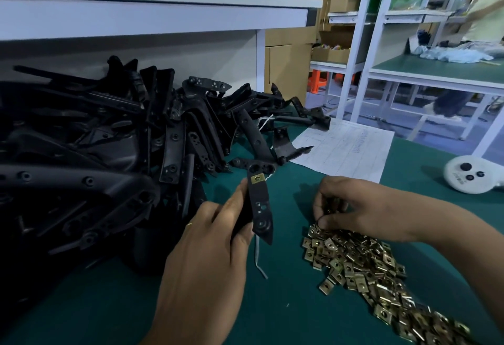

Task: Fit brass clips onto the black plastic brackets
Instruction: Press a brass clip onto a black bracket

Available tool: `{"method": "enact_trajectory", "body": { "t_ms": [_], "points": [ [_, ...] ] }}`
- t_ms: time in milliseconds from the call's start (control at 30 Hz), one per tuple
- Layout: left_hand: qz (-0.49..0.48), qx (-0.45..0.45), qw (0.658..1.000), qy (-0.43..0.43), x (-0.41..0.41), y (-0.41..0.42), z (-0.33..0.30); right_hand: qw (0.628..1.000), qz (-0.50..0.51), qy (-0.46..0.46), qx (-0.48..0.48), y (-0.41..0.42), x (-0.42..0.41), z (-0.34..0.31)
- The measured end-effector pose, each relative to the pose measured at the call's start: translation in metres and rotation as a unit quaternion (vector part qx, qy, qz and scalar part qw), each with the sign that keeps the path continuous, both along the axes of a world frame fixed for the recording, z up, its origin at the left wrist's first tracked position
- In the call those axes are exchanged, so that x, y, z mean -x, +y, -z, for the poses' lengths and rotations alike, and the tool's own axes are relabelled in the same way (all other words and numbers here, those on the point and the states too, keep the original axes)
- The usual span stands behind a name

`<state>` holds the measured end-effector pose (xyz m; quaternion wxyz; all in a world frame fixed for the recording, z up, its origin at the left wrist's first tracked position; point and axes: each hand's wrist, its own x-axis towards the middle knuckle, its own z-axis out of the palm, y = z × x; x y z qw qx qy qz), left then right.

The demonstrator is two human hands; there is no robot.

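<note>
Holding a bracket (259, 205) with one clip (256, 179) fitted, the left hand (207, 249) is gripping firmly; the right hand (351, 205) is pinching another clip from the pile (368, 268), likely needing alignment next.

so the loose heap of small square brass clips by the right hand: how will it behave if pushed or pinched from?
The heap of small square brass clips would probably scatter and slide on the green mat, since the clips lie loose and overlapping. Each looks thin, flat and light, so hardly apt to roll. The right hand pinches at its edge, which suggests single clips need fingertip picking.
</note>
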<state>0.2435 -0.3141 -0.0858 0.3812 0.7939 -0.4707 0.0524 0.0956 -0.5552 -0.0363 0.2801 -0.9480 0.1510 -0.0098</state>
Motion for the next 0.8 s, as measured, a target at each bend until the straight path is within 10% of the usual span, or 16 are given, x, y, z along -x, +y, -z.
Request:
{"method": "enact_trajectory", "body": {
  "t_ms": [800],
  "points": [
    [-0.007, -0.010, 1.000, 0.012, 0.002, -0.001, -0.004, 0.992, -0.014, -0.063, -0.105, 0.027, -0.005, -0.007]
  ]
}}
